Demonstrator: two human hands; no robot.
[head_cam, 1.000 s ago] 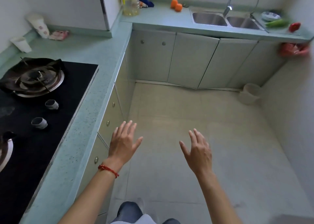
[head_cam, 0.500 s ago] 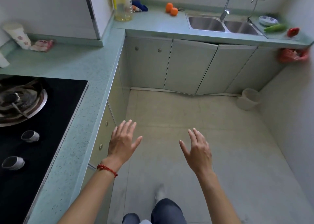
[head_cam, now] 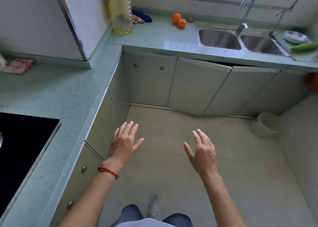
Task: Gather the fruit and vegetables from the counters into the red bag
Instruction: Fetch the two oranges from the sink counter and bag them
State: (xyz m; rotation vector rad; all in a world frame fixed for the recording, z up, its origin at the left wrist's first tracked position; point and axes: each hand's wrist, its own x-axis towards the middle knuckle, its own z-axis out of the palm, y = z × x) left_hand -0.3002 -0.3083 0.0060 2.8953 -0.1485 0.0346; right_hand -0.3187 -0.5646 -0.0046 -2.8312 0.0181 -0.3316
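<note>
Two oranges point(head_cam: 179, 20) lie on the far green counter, left of the sink. A green cucumber point(head_cam: 304, 47) rests on the counter at the right edge, beside a patterned bowl point(head_cam: 295, 36). The red bag point(head_cam: 312, 81) hangs below the counter at the far right, mostly cut off. My left hand point(head_cam: 124, 143) and my right hand point(head_cam: 203, 151) hover over the floor, palms down, fingers spread, holding nothing. Both are far from the fruit.
A large oil bottle point(head_cam: 121, 11) and a blue cloth point(head_cam: 142, 17) stand in the back corner. A double steel sink point(head_cam: 240, 41) with a tap fills the right counter. A black hob point(head_cam: 22, 146) is at left. A pale bucket point(head_cam: 265, 124) sits on the floor at right.
I have walked forward toward the sink counter; the hob has slid out to the left and the oranges look nearer. Both hands kept their open pose.
</note>
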